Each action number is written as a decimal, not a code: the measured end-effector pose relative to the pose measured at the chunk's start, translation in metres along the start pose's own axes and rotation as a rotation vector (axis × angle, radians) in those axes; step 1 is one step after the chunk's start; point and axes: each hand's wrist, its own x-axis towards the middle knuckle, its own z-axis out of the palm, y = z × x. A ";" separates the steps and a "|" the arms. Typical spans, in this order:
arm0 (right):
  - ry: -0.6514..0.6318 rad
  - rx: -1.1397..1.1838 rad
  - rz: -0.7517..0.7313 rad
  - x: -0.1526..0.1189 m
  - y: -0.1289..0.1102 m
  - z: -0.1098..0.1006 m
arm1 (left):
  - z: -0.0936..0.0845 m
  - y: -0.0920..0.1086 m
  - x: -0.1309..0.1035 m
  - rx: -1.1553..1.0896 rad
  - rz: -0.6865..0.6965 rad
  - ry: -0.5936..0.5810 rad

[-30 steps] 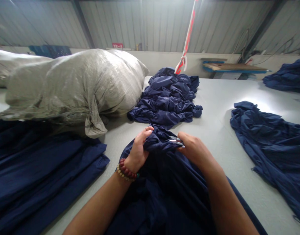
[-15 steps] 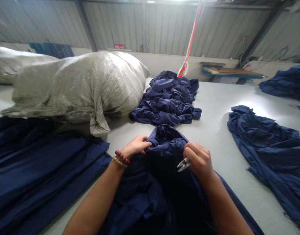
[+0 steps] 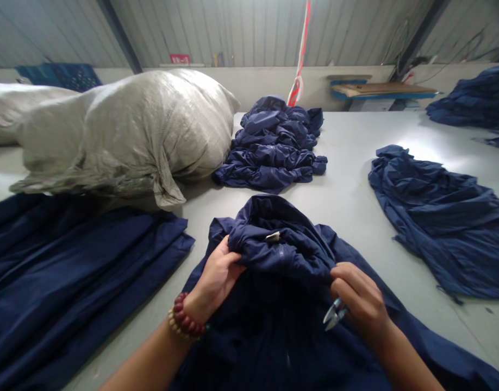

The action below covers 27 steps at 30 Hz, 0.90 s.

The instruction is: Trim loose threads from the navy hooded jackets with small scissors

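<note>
A navy blue jacket [image 3: 290,326] lies spread in front of me, its collar end bunched and lifted off the table. My left hand [image 3: 219,271], with beaded bracelets at the wrist, pinches the left side of the collar between thumb and fingers. On the opposite side, my right hand [image 3: 359,298] grips the collar's edge. Thread snips [image 3: 334,314] are also tucked in that right hand, blades sticking out below the fingers and pointing left. A small whitish label [image 3: 273,237] shows inside the collar.
A large stuffed woven sack [image 3: 127,130] lies at the back left. Crumpled navy garments [image 3: 274,146] are heaped beyond the jacket, with more navy cloth [image 3: 78,282] at left and another garment [image 3: 441,217] at right. A red-and-white strap [image 3: 299,65] hangs over the pale table [image 3: 347,179].
Both hands have come nearer to me and moved apart, drawing the collar wider. The label and more of the jacket's shoulders now show. The view has tilted slightly downward.
</note>
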 end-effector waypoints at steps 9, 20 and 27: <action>-0.239 0.088 0.164 -0.079 -0.050 0.012 | -0.052 -0.050 -0.076 0.558 0.049 0.114; -0.005 0.192 0.710 -0.064 -0.073 0.013 | 0.005 -0.061 -0.082 1.312 0.703 -0.245; 0.090 0.291 0.856 -0.060 -0.072 0.045 | -0.006 -0.095 -0.055 1.422 0.635 -0.238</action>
